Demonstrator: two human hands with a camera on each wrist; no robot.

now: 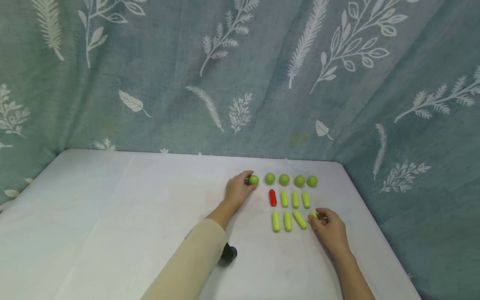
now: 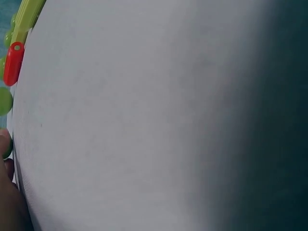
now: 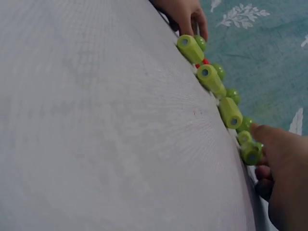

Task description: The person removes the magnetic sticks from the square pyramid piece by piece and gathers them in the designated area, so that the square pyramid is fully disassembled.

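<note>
My left hand (image 1: 237, 189) pinches a small glossy green ball (image 1: 253, 180) between thumb and fingers, at the left end of a row of similar green balls (image 1: 284, 179). My right hand (image 1: 330, 229) holds a short yellow-green stick (image 1: 313, 213) by thumb and fingertips, at the right end of the front row; the fingers partly cover it. In that row, a tilted stick (image 1: 299, 219) lies beside two straighter ones (image 1: 287, 221). The middle row has a red piece (image 1: 272, 198) with a small holed end, left of three yellow-green sticks (image 1: 295, 200).
A white-covered table (image 1: 112, 216) bears everything. Behind it and to the right hangs a green-grey cloth (image 1: 168, 83) with white leaf prints. A black object (image 1: 229, 253) shows beside the left sleeve (image 1: 191, 262).
</note>
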